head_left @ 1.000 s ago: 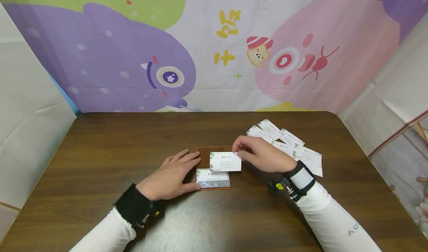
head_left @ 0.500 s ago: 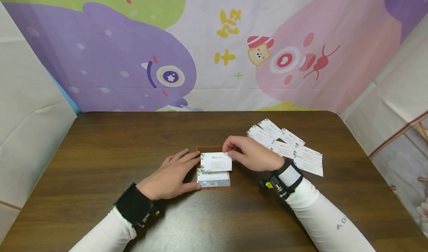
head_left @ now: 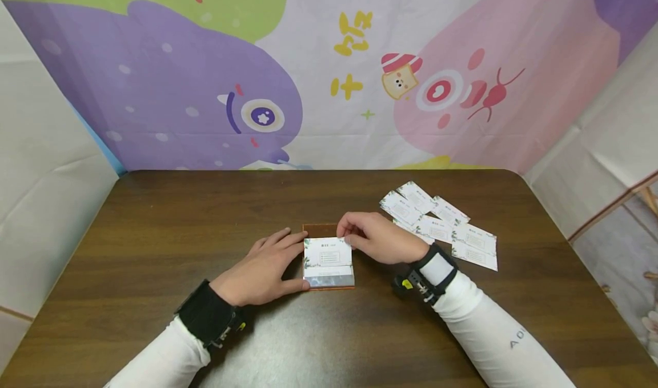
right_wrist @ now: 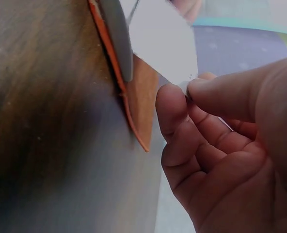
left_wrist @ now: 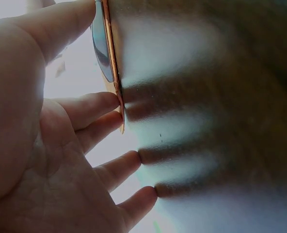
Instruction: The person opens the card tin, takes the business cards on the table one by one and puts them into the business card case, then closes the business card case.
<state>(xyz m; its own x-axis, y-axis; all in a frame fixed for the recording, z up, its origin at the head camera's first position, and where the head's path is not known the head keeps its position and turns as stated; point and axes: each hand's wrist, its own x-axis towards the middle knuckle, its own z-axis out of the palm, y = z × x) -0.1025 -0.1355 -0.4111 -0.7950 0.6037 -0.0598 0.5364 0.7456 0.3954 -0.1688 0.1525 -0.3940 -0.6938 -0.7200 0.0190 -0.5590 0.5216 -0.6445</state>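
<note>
A brown card holder [head_left: 321,229] lies open on the table in the head view, with white cards in its clear-edged front pocket. My right hand [head_left: 382,239] pinches the upper right corner of a white business card [head_left: 329,254] between thumb and index finger. This card, printed with leaves and small text, overlaps the holder, its lower edge right at the pocket. In the right wrist view the card [right_wrist: 160,36] slants over the holder's orange-brown edge [right_wrist: 112,63]. My left hand [head_left: 259,274] rests at the holder's left side, fingers spread; its thumb touches the lower left corner.
Several more white business cards [head_left: 475,245] lie in a loose, overlapping group at the right rear of the brown wooden table [head_left: 205,205]. A cartoon-printed cloth [head_left: 334,119] hangs behind the table's far edge.
My right hand has carried the business card left over the holder, then lowered it toward the pocket and the cards in it. The left hand has stayed in place.
</note>
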